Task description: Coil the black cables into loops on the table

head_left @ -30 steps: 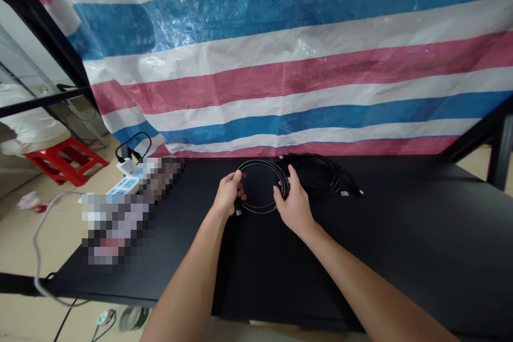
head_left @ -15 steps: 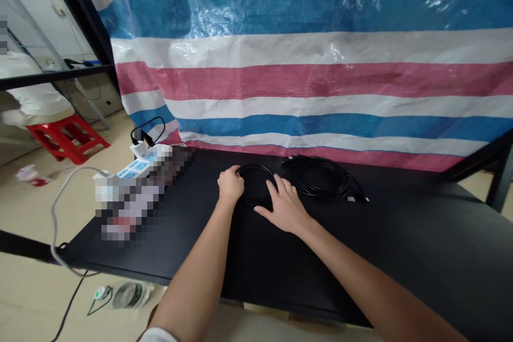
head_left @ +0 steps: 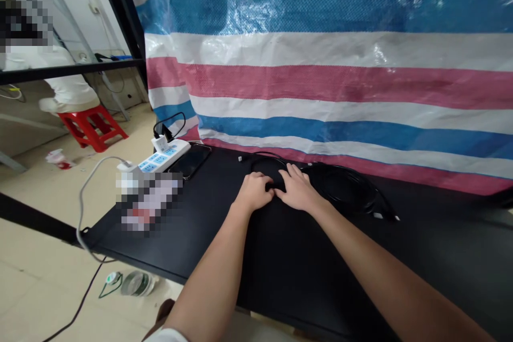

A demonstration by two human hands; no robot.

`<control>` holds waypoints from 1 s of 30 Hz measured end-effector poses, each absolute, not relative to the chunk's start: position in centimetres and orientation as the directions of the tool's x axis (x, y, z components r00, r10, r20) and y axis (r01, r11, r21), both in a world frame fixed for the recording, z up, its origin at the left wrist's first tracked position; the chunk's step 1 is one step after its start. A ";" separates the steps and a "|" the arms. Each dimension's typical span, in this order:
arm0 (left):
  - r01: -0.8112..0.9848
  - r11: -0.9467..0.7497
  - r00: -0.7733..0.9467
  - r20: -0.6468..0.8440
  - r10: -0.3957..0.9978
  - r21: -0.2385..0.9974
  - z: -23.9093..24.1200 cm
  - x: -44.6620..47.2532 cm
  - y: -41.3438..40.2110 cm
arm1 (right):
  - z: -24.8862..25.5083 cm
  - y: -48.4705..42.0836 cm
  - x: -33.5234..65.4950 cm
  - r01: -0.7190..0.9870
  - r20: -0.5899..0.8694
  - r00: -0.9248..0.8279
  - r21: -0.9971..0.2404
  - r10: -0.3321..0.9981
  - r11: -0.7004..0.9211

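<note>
A black cable (head_left: 267,154) lies in a small coil on the black tabletop, with a light-coloured plug end at its far left. My left hand (head_left: 255,192) has its fingers curled round the coil's left, near side. From the other side my right hand (head_left: 297,188) grips the coil, fingers over it and thumb near the left thumb. Much of the coil's near part is hidden by both hands. Just right of my right hand rests a larger bundle of black cables (head_left: 348,184), its metal plug ends pointing to the right.
A white power strip (head_left: 164,156) with plugged-in chargers stands at the tabletop's left, beside a black phone (head_left: 195,160) and a blurred-out item (head_left: 152,203). A striped plastic sheet (head_left: 320,83) hangs behind. Beyond the frame, a person in white sits on a red stool (head_left: 94,125).
My hands have come closer together round the small coil, and my right hand has closed on it. The coil's plug end now shows at the far left. The view has shifted left.
</note>
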State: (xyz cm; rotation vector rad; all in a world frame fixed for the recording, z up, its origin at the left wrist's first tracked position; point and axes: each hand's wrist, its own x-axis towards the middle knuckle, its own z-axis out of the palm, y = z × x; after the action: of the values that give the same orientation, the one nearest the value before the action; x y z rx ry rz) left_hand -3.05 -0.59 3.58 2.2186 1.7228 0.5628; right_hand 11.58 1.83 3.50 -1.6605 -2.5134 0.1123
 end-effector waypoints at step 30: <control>0.783 -0.031 -0.305 0.426 0.852 0.622 3.4 -0.6 -0.2 | 1.9 0.9 28.0 0.417 0.420 0.622 -0.892 0.661 0.175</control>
State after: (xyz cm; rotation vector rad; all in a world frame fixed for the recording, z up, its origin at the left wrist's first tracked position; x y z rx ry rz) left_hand -0.62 -0.15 3.38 1.7996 2.1263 1.2605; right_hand 28.00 0.95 1.87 -1.4490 -0.9685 0.2183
